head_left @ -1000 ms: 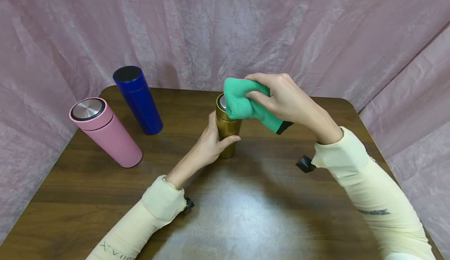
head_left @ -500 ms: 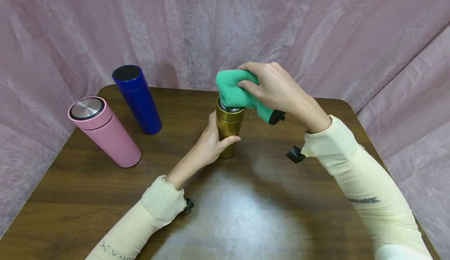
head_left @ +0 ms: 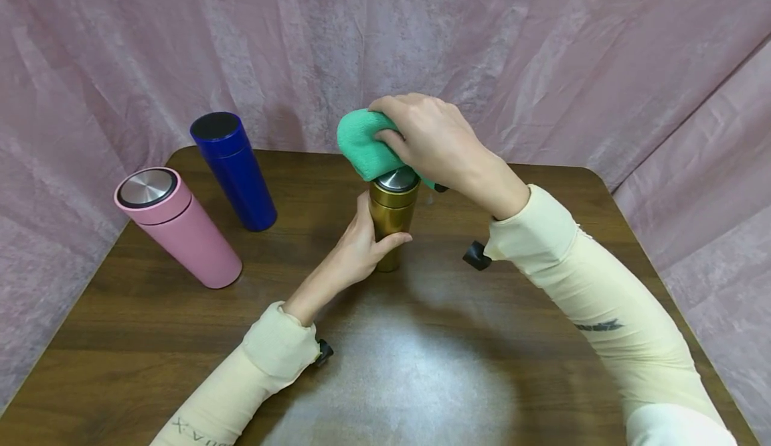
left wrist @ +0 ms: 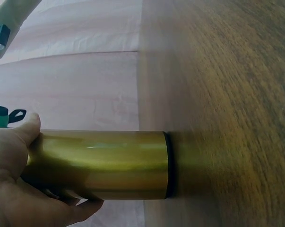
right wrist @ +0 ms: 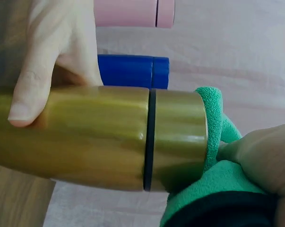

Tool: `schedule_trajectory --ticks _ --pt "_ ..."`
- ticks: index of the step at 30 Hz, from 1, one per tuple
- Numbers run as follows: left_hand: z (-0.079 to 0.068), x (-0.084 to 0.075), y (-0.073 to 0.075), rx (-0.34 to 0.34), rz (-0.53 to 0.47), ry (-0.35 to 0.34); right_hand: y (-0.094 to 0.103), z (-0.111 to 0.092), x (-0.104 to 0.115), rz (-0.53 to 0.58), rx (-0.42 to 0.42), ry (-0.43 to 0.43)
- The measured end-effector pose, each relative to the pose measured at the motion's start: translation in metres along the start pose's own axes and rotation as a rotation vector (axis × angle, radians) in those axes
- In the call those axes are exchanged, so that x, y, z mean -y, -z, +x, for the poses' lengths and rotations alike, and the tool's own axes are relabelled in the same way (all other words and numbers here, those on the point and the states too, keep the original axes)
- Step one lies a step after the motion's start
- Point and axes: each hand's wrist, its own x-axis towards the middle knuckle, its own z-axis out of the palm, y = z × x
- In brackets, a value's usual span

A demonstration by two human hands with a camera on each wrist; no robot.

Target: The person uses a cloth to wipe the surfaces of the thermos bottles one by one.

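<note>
Green cloth [head_left: 364, 141] meets the top of the gold insulated bottle [head_left: 394, 218]

The gold insulated bottle stands upright on the brown wood-grain table [head_left: 150, 339], near the middle of its width and towards the far edge. The left hand [head_left: 357, 253] is clamped round the bottle's body, the thumb lying across the near side and the fingers wrapping the opposite side. A black band rings the base in the left wrist view, and a dark seam divides the body from the lid [head_left: 397, 181].

The right hand [head_left: 435, 139] is above the bottle, thumb and fingers closed together on the green cloth, which is bunched between them. The cloth lies over the far and left part of the lid; the near part of the silver disc on top shows uncovered. Its black trim hangs to the right of the bottle, and the left wrist view shows a small black loop [left wrist: 17, 116] on it.

Well apart on the left stand two more bottles: a pink bottle [head_left: 195, 238] with a brushed-metal disc in its top, and, farther back and just beside it, a blue bottle [head_left: 241, 175] with a black top. Both arms wear cream sleeves [head_left: 614, 299], each with a black device [head_left: 477, 256] under the cuff. Pink curtains [head_left: 337, 51] hang behind the table.
</note>
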Motion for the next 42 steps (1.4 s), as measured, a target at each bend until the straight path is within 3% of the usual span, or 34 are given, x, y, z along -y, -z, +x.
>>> schedule_trajectory --ticks 10,15,20,25,29,35,42 --pt "0.001 0.002 0.001 -0.003 -0.030 -0.053 -0.008 -0.001 0.011 0.005 -0.074 0.203" --pt "0.000 0.003 0.001 -0.006 -0.006 -0.051 -0.008 -0.002 0.014 -0.007 -0.051 0.316" --pt "-0.001 0.003 0.001 0.036 0.019 -0.042 -0.003 -0.006 0.018 0.007 0.002 0.368" --pt "-0.001 0.007 0.005 0.058 0.001 -0.119 0.003 -0.014 0.024 0.034 0.043 0.433" --pt "-0.001 0.011 0.006 0.054 -0.044 -0.204 0.007 -0.025 0.027 0.028 0.064 0.444" --pt "-0.001 0.015 0.009 0.068 -0.095 -0.220 0.010 -0.037 0.020 0.066 0.038 0.455" --pt "0.000 0.015 0.011 0.055 -0.010 -0.267 0.013 -0.051 0.012 0.103 -0.012 0.449"
